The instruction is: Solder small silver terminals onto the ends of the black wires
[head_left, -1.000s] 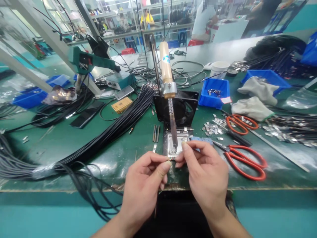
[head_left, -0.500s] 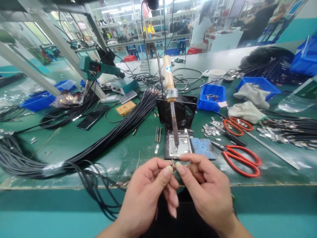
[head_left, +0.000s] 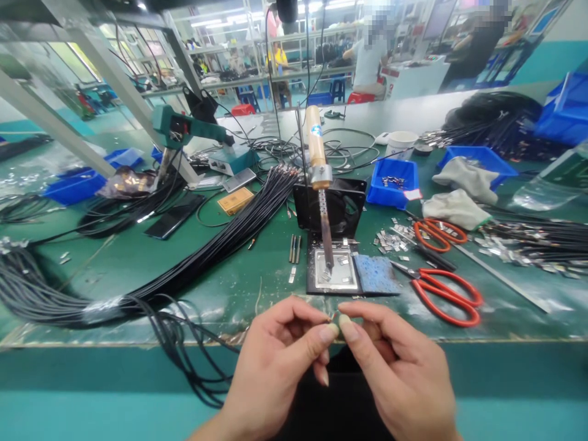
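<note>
My left hand [head_left: 287, 355] is closed in a pinch between thumb and forefinger on a thin wire [head_left: 334, 316], of which only a small coppery end shows. My right hand [head_left: 397, 358] pinches at the same spot, its fingertips almost touching those of the left. Most of what lies between the fingers is hidden. Just beyond the hands stands a soldering iron [head_left: 318, 147] with a wooden handle, its tip down over a square metal tray [head_left: 346, 277]. A blue sponge [head_left: 376, 274] lies to the right of that tray. Loose black cables [head_left: 188, 355] hang over the table edge beside my left wrist.
A thick bundle of black cables [head_left: 215, 245] crosses the left side. Red-handled scissors [head_left: 450, 297], small metal pieces [head_left: 390, 242], a blue bin [head_left: 392, 180] and white gloves [head_left: 459, 208] lie to the right. A black fan [head_left: 346, 205] stands behind the iron. Several people are in the background.
Both hands have come slightly closer to me and to the right, still pinching together. The view has shifted a little. Tools and cables on the table stay in place.
</note>
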`<state>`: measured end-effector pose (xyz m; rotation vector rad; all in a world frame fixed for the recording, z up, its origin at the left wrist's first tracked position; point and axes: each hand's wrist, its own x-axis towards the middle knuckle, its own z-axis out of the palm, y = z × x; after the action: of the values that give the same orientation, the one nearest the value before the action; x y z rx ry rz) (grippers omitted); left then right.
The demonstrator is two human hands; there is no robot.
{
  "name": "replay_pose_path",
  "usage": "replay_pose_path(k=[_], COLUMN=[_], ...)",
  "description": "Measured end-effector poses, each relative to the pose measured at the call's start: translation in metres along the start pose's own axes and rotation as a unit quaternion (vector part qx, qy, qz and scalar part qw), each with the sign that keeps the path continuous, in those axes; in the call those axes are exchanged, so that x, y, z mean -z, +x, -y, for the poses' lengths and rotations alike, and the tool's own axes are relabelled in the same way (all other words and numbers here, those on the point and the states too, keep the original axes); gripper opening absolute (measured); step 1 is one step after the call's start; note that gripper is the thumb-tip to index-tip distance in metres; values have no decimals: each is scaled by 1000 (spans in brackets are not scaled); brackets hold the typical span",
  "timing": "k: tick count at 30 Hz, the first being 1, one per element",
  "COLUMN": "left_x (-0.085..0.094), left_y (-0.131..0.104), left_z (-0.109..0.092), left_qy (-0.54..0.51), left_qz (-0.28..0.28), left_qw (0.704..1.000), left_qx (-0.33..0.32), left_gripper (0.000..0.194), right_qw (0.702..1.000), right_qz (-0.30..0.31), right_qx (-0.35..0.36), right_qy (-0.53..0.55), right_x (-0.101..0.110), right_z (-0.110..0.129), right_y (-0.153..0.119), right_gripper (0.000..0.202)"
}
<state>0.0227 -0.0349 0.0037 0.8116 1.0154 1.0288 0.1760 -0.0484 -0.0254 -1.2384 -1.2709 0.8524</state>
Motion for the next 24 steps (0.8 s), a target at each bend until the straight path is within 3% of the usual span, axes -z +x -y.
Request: replay_pose_path(k=[5, 24], left_x=[-2, -2], left_y=[0, -3], left_z=[2, 14], left_qy=[16, 14], left_qz=[9, 11], left_qw=[1000, 1000], left_qx=[2, 10], left_gripper=[16, 18], right_qw=[997, 1000], right_qz=[-11, 7], right_qx=[64, 22], right_qy=[-34, 0], right_x=[2, -3], right_z=[0, -4], right_y=[-3, -6], right_gripper=[17, 13])
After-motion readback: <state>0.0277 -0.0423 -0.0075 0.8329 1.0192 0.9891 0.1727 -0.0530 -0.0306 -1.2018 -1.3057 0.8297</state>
